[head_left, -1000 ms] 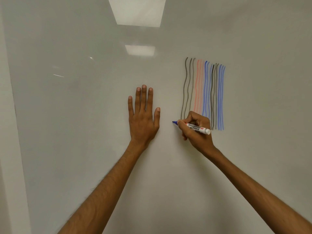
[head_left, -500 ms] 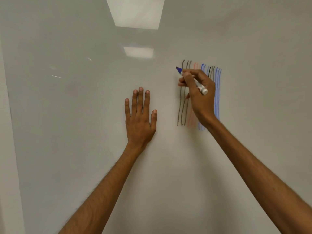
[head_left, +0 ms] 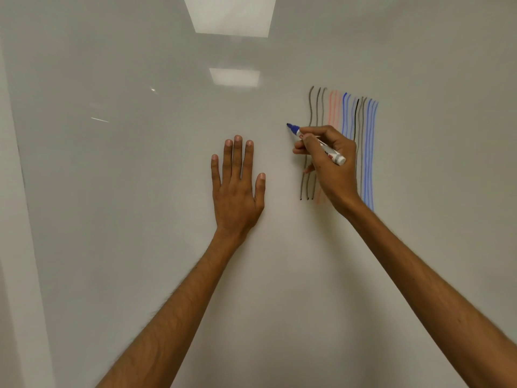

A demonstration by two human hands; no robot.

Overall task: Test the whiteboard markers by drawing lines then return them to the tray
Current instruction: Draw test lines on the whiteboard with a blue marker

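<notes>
My right hand grips a white marker with a blue tip. Its tip points up-left at the whiteboard, just left of the leftmost drawn line. No fresh line shows under the tip. Several wavy vertical lines in grey, faded red, blue and black fill the board to the right, partly hidden by my right hand. My left hand rests flat on the board with straight fingers, to the left of the marker. No tray is in view.
The whiteboard's left border runs down the left side. Reflections of ceiling lights glare near the top of the board.
My right hand rose with the marker from the bottom of the lines to their top, then came down to mid height. My left hand stayed flat on the board.
</notes>
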